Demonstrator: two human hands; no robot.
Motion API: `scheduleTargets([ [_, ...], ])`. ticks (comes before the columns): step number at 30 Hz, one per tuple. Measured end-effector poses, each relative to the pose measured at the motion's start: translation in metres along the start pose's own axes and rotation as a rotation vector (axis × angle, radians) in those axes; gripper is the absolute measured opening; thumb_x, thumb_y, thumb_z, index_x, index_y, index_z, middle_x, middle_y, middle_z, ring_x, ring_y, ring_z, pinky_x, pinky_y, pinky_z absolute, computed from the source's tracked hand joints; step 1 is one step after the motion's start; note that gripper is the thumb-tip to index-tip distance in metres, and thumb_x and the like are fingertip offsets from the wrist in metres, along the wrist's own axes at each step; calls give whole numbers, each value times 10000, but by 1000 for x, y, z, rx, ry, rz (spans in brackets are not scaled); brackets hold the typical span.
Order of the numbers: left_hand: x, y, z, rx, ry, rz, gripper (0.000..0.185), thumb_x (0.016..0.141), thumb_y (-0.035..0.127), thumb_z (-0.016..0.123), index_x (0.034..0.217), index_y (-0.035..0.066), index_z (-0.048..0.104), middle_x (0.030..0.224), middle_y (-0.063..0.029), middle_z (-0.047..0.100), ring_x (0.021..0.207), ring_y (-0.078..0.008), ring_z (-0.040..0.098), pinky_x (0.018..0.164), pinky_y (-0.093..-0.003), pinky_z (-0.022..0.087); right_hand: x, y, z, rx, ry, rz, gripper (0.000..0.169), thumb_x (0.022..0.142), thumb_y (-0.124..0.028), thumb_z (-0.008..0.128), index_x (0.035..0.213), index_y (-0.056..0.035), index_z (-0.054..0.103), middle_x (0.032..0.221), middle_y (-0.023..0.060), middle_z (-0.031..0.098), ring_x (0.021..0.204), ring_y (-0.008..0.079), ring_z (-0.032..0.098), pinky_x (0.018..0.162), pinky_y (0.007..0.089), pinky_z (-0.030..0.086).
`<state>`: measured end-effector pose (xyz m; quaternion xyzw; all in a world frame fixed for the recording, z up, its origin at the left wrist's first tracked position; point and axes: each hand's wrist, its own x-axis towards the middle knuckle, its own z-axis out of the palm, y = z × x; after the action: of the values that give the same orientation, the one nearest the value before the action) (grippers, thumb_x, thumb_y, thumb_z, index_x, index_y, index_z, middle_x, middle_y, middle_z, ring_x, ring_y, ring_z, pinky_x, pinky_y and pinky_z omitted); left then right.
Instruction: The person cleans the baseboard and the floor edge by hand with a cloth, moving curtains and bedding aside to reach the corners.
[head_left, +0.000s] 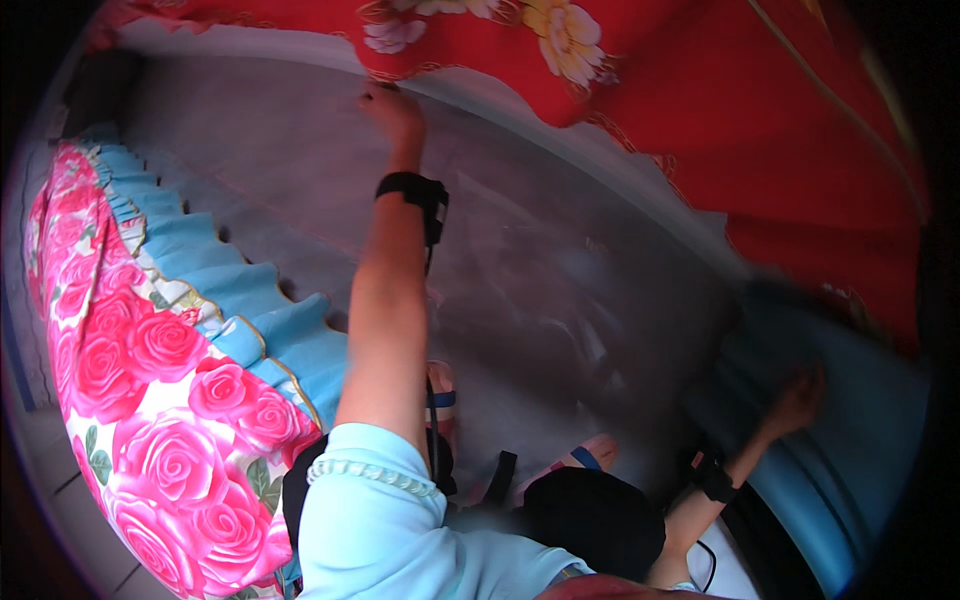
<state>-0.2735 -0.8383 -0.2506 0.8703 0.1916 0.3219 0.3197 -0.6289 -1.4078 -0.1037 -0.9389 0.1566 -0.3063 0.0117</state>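
Observation:
My left hand reaches far forward with its fingers curled, right at the scalloped hem of a red flower-printed cloth. Blur hides whether the fingers pinch that hem. On the right, my right hand is a blurred shape in front of a dark blue surface, which may be fabric or padding. Whether it touches or holds anything there is unclear. Black bands with cables circle both wrists.
A pink rose-printed cover with a blue ruffled skirt runs along the left. Grey floor lies between it and a pale edge under the red cloth. My sandalled feet are below me.

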Motion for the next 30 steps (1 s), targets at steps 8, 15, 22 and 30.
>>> scheduleTargets([
  [8,-54,59,40,87,-157,139,331,714,-3,464,1045,6,470,1085,-242,458,1061,-380,398,925,-425,298,0,-14,-1,322,1,401,274,895,-123,440,1143,-65,541,959,109,619,753,135,580,635,241,471],
  [15,-119,129,24,62,-286,326,462,725,46,470,1158,-94,390,1195,-295,375,1130,-435,311,997,-504,169,5,-23,-9,358,8,451,256,881,-66,439,1104,-37,561,1023,113,602,843,164,595,701,248,477],
  [22,-165,163,34,585,-429,375,440,761,145,439,1101,-135,438,1187,-305,390,1112,-483,324,973,-547,178,-3,-18,1,734,45,510,266,883,-57,414,1115,-32,541,1003,116,606,831,158,595,671,257,490],
  [30,-267,219,55,874,-401,666,392,801,146,421,1098,-108,451,1121,-262,447,1053,-374,427,912,-461,311,2,-29,-12,744,56,462,256,874,-52,419,1086,-45,563,849,92,632,659,108,569,576,219,455],
])
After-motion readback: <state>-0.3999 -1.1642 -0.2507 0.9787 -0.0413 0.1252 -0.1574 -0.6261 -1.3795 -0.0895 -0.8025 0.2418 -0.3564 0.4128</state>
